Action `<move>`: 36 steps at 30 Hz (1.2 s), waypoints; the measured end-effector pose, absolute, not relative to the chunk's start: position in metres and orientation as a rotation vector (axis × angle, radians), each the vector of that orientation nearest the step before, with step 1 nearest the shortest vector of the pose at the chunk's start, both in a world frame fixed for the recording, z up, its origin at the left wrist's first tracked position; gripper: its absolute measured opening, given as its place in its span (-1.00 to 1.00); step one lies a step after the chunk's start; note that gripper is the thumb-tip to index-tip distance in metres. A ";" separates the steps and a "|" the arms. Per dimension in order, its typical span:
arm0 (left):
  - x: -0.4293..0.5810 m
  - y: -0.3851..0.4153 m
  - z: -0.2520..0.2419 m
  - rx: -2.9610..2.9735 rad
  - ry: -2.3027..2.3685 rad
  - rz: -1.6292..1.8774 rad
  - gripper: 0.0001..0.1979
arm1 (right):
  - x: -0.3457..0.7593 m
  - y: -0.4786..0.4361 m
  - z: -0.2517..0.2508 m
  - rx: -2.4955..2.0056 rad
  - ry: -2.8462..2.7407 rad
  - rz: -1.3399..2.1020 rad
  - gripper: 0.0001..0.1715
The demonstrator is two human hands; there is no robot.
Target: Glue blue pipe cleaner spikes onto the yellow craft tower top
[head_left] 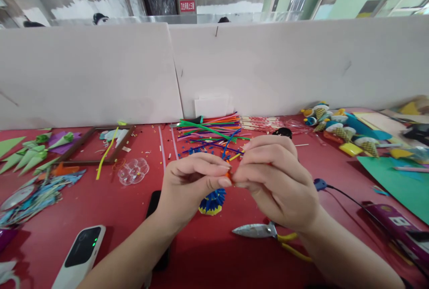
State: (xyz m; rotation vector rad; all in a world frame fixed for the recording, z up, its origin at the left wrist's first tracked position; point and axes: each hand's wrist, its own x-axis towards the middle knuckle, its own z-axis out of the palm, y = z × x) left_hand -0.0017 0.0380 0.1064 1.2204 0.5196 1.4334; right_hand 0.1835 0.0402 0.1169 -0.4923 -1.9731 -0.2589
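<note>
My left hand point(192, 186) is closed in a pinch, thumb and forefinger on a small orange piece point(228, 175). Facing it, my right hand point(278, 179) is closed too, its fingertips pressed together at the right end of that piece. Fingers cover most of the piece, so its kind does not show. Below the fingertips a blue and yellow fringed craft piece point(212, 202) sits on the red table point(201, 253). Scissors point(256, 231) with yellow handles lie below my right hand, blades pointing left.
Coloured pipe cleaners point(208, 128) lie in a pile behind my hands. To the left are a clear flower-shaped tray point(133, 172), a brown frame point(80, 161) and a white device point(82, 253). Stuffed toys point(335, 123) and a purple glue gun point(389, 222) are at right. White panels point(284, 65) stand behind.
</note>
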 end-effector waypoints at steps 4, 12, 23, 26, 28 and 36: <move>-0.006 0.031 0.106 1.489 0.522 1.557 -0.78 | 0.185 0.039 0.117 -0.474 -1.983 -0.229 -0.75; -0.009 0.021 0.113 1.639 0.599 1.548 -0.72 | 0.183 0.036 0.117 -0.448 -1.966 -0.058 -0.81; -0.006 0.027 0.117 1.422 0.605 1.411 -0.89 | 0.182 0.037 0.113 -0.432 -1.808 0.065 -0.96; -0.001 0.026 0.121 1.349 0.670 1.393 -0.84 | 0.183 0.037 0.115 -0.509 -1.799 -0.006 -0.94; 0.001 0.024 0.123 1.314 0.728 1.407 -0.81 | 0.183 0.037 0.115 -0.531 -1.786 -0.038 -0.93; 0.004 0.023 0.123 1.372 0.804 1.357 -0.94 | 0.185 0.038 0.116 -0.568 -1.750 -0.092 -0.85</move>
